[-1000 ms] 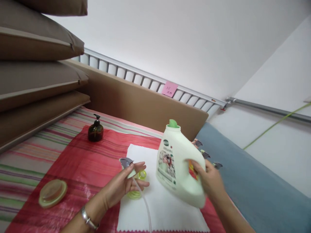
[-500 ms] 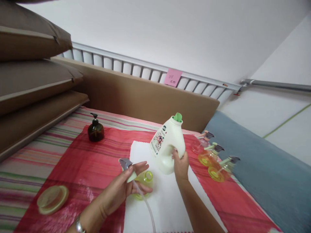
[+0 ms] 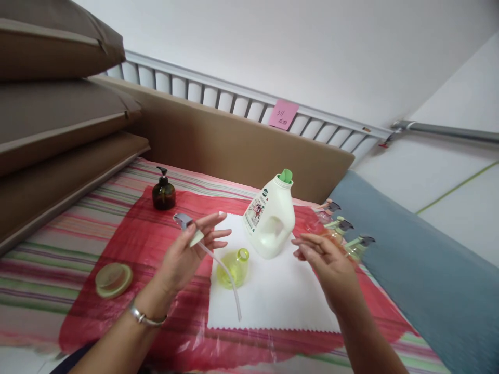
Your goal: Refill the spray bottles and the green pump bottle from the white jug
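Observation:
My left hand (image 3: pixel 191 249) holds a spray nozzle (image 3: pixel 197 237) with a grey head and pale green collar, pinched near the thumb. Its clear dip tube (image 3: pixel 230 275) hangs down across a yellow-green bottle (image 3: pixel 233 269), which stands uncapped on a white cloth (image 3: pixel 280 301) with some liquid inside. Behind that bottle, a large white detergent jug (image 3: pixel 273 215) with a green spout rests on the cloth, its handle free. To the right of the jug is my right hand (image 3: pixel 325 259), holding nothing, fingers loosely bent and apart.
A dark brown pump bottle (image 3: pixel 163 193) stands at the back left, and a round yellowish lid (image 3: pixel 114 280) lies at the left. Several coloured spray bottles (image 3: pixel 356 248) line the right side, partly behind my right hand. Stacked brown cushions (image 3: pixel 70 114) rise at the left.
My right hand has let go of the detergent jug, now standing on the cloth, and moved right. My left hand has lifted away from the yellow-green bottle, still holding the nozzle. The view has shifted slightly.

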A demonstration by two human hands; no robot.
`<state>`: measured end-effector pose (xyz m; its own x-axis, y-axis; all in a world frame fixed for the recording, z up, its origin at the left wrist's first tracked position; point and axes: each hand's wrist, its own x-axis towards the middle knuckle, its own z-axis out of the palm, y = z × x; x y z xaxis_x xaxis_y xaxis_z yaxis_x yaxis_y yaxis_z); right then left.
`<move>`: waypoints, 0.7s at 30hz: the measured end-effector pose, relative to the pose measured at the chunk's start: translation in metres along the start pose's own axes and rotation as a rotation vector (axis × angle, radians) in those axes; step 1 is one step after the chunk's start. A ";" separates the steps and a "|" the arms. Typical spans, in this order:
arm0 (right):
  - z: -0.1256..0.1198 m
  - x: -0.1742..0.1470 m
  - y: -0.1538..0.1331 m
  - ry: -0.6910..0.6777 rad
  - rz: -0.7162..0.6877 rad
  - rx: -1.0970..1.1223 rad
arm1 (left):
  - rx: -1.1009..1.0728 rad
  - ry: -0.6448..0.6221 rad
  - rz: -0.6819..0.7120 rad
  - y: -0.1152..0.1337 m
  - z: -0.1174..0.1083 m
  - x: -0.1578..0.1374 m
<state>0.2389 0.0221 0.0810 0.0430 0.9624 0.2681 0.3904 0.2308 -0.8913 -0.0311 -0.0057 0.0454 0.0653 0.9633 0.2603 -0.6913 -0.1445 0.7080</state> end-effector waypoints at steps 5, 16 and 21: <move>0.036 -0.049 -0.059 -0.478 0.044 -0.082 | 0.206 -0.162 -0.024 -0.016 0.024 -0.021; 0.048 -0.085 -0.042 -0.435 0.072 0.128 | 0.524 -0.410 -0.200 -0.016 0.046 -0.046; 0.009 -0.051 -0.050 0.052 0.033 0.105 | 0.645 -0.173 -0.086 -0.035 0.030 -0.034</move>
<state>0.2092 -0.0369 0.1086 0.1030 0.9615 0.2547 0.2896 0.2160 -0.9325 0.0125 -0.0403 0.0317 0.2527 0.9351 0.2486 -0.1137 -0.2265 0.9674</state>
